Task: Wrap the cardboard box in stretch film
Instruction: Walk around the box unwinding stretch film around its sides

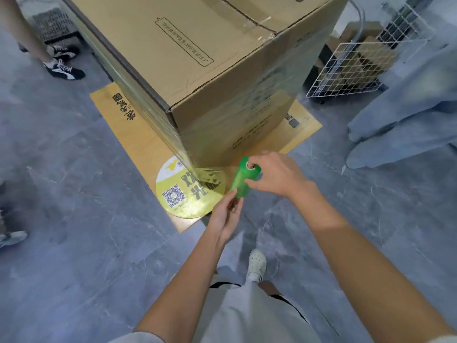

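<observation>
1. Right hand (272, 174) grips the upper end of the roll (243, 178), centre frame.
2. Left hand (226, 216) pinches its lower end.
3. Film (210, 175) runs taut from the roll to the near bottom corner of the box (197, 45).
4. The box, upper centre, stands on a sheet (138, 134).

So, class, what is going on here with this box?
A person is wrapping the large cardboard box in stretch film. The right hand grips the top end of the green film roll, the left hand holds its bottom end. Film runs taut from the roll to the box's near lower corner; the sides already carry film.
</observation>
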